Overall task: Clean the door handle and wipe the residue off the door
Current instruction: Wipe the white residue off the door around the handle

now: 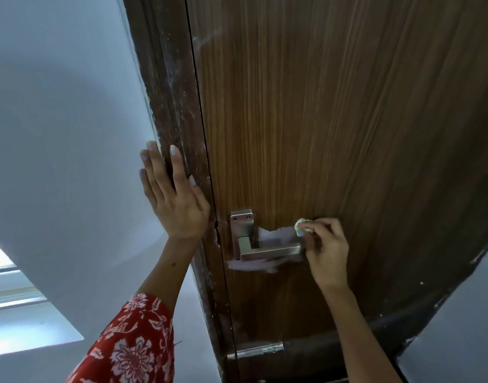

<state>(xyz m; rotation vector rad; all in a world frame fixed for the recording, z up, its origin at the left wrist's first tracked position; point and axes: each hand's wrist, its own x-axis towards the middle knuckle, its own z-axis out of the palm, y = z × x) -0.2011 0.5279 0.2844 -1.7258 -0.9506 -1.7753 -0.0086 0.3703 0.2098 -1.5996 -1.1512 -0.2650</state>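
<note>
A brushed-metal lever handle (267, 251) with a square plate is mounted on the brown wooden door (334, 120). Whitish residue (278, 234) is smeared on the wood behind and below the lever. My right hand (327, 250) pinches a small crumpled white wad of tissue (303, 225) against the door, just above the lever's free end. My left hand (172, 194) rests flat, fingers straight, across the dark door frame (168, 106) and the wall beside it.
A pale blue-white wall (63, 120) fills the left side. The dark frame carries white paint specks. A metal strip (255, 351) sits at the door's lower edge, and a bright floor patch (19, 313) shows at lower left.
</note>
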